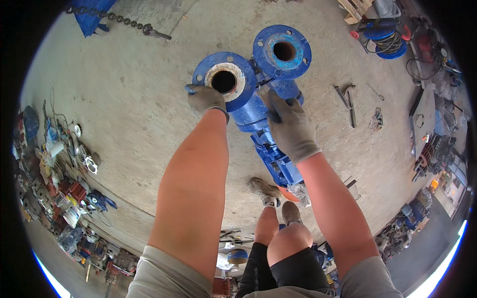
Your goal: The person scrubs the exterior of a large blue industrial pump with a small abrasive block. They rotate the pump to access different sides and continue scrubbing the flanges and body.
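Observation:
A blue flanged pump [251, 113] with a ribbed motor body [277, 161] stretches from the middle of the view toward my feet. Its left round flange [201, 71] has a whitish worn ring around a dark bore. The right flange [304, 45] shows flaking light-blue paint around its opening. My left hand [204, 99], in a grey glove, grips the lower left rim of the left flange. In a matching glove, my right hand [290, 124] holds the pump body just below the right flange; its fingertips are partly hidden against the blue metal.
A chain [117, 18] with a hook lies at the upper left beside a blue metal piece [89, 17]. Dark metal tools [348, 104] lie on the concrete floor at the right. A blue cable reel [390, 44] stands farther off. Heaped parts [74, 193] line the left side.

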Available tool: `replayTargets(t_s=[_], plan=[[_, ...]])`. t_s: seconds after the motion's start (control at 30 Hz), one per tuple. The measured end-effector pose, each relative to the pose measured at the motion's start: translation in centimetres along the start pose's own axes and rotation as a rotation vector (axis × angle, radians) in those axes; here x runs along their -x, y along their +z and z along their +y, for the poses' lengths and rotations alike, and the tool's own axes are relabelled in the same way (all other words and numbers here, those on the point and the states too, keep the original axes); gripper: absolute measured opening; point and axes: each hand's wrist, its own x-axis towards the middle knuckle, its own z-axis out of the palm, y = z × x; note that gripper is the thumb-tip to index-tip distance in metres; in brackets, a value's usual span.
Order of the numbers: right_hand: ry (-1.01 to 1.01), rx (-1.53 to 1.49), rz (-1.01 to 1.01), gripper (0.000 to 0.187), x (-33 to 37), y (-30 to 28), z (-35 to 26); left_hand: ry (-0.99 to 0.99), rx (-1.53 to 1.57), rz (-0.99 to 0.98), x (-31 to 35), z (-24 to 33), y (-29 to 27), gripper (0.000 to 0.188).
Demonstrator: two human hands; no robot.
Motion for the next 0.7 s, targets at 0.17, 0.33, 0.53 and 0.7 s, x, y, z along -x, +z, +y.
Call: replayTargets(t_s=[0.17,0.33,0.53,0.7], plan=[[0.080,-0.035,-0.039,0.053,1.7,1.6,0.0,0.019,-0.096,0.014,-0.2,0.0,0.3,0.074],[0.112,-0.227,-0.016,0.055,0.3,3.1,-2.2,0.029,-0.175,0.104,-0.7,-0.8,1.0,0.078],[0.244,-0.320,-0.002,0.059,-1.6,3.8,-4.7,-0.014,-0.086,0.140,-1.2,-0.7,1.4,0.081],[0.404,-0.424,-0.098,0.058,-1.7,4.2,-5.5,-0.006,-0.160,0.132,-0.4,-0.7,1.1,0.075]])
